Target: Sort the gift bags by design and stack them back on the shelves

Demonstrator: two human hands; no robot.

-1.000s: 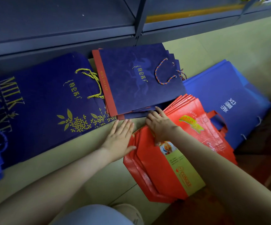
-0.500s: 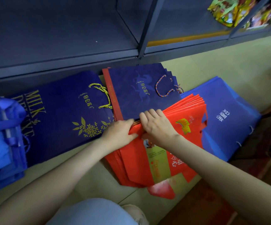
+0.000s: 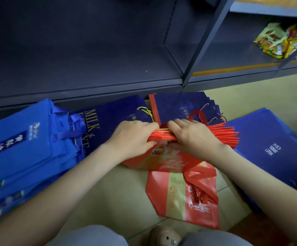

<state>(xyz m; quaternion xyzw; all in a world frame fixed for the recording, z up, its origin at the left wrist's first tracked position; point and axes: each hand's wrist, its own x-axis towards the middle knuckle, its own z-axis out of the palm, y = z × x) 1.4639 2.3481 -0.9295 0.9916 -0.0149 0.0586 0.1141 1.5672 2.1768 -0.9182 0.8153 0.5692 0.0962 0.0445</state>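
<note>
A stack of red bags [image 3: 222, 135] stands on edge on the floor [image 3: 108, 192], just in front of the bottom shelf [image 3: 90, 89]. The left hand [image 3: 131, 137] and right hand [image 3: 195, 137] grip its top edge side by side, fingers curled over the far side so the fingertips are hidden, thumbs on the near face. The print on that face is blurred and partly covered by the wrists. A single red bag [image 3: 179, 196] lies flat just before the stack, with loose red handles across it. Behind the stack, a large navy bag [image 3: 112, 118] lettered "MILK" and some smaller navy bags [image 3: 176, 105] are partly hidden. A pile of bright blue bags [image 3: 19, 148] is cut off at the left edge and darker blue bags [image 3: 268, 139] lie at the right. Blurred snack packets [image 3: 282, 41] sit on a shelf at the upper right.
</note>
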